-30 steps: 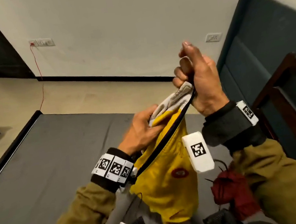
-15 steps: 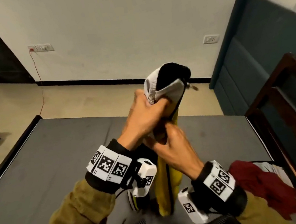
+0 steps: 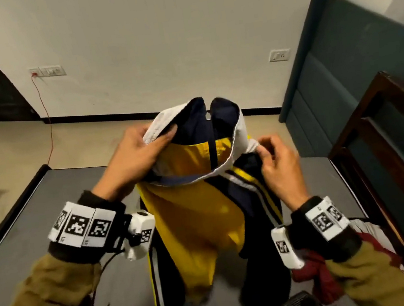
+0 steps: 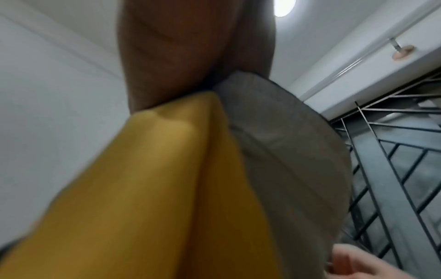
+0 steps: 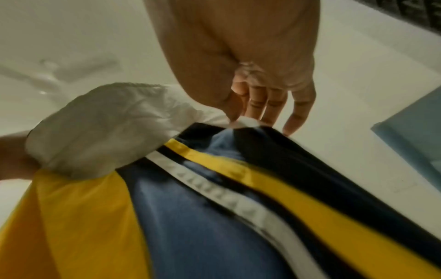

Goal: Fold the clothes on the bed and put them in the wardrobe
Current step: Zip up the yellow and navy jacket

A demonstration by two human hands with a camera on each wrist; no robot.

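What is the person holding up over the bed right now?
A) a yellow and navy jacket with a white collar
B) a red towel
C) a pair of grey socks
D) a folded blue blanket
A: both the left hand and right hand grip the white collar of the yellow and navy jacket.

My hands have moved apart: the left hand [image 3: 136, 157] and right hand [image 3: 280, 167] now spread the collar of the yellow jacket [image 3: 193, 206] open between them, its navy lining showing, probably unfolded.
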